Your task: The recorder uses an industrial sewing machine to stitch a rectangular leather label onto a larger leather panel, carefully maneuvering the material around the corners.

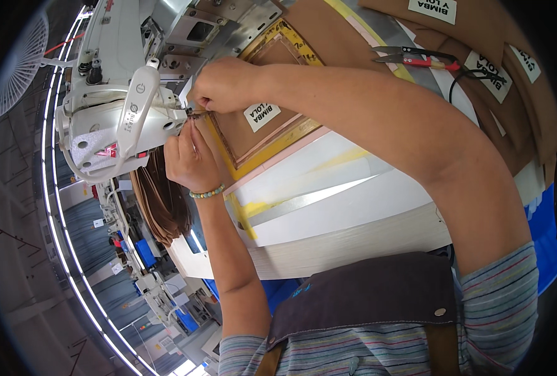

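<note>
My left hand (192, 156), a beaded bracelet on its wrist, is raised with thumb and fingertips pinched at the needle end of a white sewing machine (103, 135). From the far side my right hand (228, 84) reaches to the same spot, its fingers closed in a pinch. What lies between the fingertips is too small to make out. Below the right wrist sits a yellow-edged template frame (278, 150) with a brown panel (233, 128) inside, and a white printed label (263, 117) lies on that panel.
Thread snips (416, 57) with red on the handles lie at the upper right, near stacked brown pieces (510, 113) with white labels. A bundle of brown pieces (161, 200) hangs left of the pale table (353, 244). A white fan (18, 69) stands at far left.
</note>
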`<state>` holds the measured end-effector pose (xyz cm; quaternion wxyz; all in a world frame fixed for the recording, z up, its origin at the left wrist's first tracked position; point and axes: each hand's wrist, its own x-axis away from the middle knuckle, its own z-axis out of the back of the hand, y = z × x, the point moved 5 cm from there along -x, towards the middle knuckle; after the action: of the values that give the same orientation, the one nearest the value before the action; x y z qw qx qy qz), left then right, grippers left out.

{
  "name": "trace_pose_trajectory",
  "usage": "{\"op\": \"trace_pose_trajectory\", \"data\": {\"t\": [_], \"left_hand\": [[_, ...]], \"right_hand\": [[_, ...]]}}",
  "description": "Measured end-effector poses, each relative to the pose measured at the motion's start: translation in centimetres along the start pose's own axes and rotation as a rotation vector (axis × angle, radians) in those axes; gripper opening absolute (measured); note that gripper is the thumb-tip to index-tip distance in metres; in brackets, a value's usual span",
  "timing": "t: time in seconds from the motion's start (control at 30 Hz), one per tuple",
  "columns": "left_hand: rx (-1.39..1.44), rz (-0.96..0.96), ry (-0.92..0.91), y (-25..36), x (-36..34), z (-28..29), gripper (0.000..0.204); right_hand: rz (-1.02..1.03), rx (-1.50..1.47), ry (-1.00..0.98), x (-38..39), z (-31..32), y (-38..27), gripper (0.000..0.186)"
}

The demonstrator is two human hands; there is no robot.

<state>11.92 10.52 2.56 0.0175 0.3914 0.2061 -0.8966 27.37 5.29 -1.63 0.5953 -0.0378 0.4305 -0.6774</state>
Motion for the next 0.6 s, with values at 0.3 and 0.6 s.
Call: {"op": "trace_pose_trajectory", "data": {"t": [0.3,0.6], "left_hand": [[-0.022,-0.018,-0.003,0.1,0.0,-0.4,0.009],[-0.089,0.036,0.003,1.2,-0.6,-0.8,0.009]], "right_hand": [[0.041,-0.027,0.096,0.3,-0.1,0.1,0.005],[-0.015,-0.24,0.189,-0.7,-0.8,0.6,0.023]]}}
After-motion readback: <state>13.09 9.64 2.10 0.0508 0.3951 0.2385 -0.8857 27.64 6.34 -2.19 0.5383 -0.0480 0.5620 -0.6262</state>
